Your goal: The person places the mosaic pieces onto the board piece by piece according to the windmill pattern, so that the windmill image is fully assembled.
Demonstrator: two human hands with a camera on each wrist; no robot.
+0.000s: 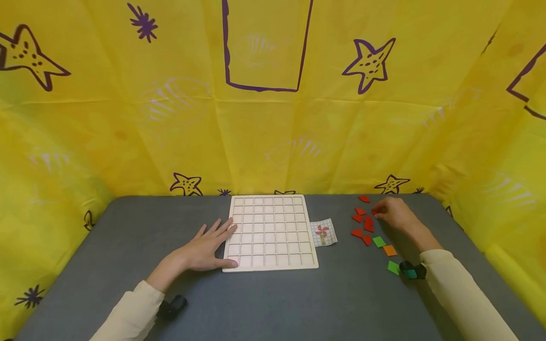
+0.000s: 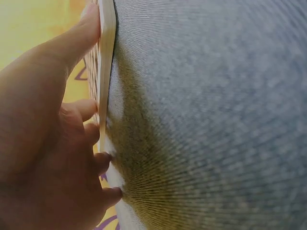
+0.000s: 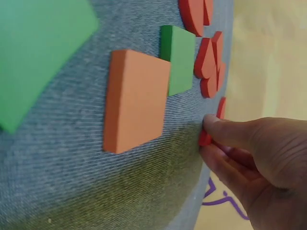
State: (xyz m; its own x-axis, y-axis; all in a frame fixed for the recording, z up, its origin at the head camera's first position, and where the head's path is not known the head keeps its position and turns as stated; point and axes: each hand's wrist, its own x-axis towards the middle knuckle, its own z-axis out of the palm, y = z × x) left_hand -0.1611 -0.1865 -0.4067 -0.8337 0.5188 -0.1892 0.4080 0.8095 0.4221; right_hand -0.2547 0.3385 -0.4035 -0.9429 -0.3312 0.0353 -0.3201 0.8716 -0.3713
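Note:
A pale wooden grid board (image 1: 270,232) lies flat on the grey table. My left hand (image 1: 206,246) rests with spread fingers on its left edge; in the left wrist view the thumb (image 2: 85,33) lies over the board's rim (image 2: 108,43). Toward the back right, my right hand (image 1: 396,215) pinches a red tile (image 3: 205,138) between thumb and fingers, close over the cloth. Several red leaf-shaped tiles (image 1: 368,224) lie just left of that hand. Nearer me are a green square tile (image 1: 378,242), an orange square tile (image 1: 390,250) and another green tile (image 1: 393,267).
A small paper card (image 1: 324,232) printed with a red pinwheel pattern on a grid touches the board's right side. Yellow patterned cloth (image 1: 264,132) hangs behind the table (image 1: 273,308) and along its sides. The right wrist's black band (image 1: 413,271) overlaps the nearer green tile.

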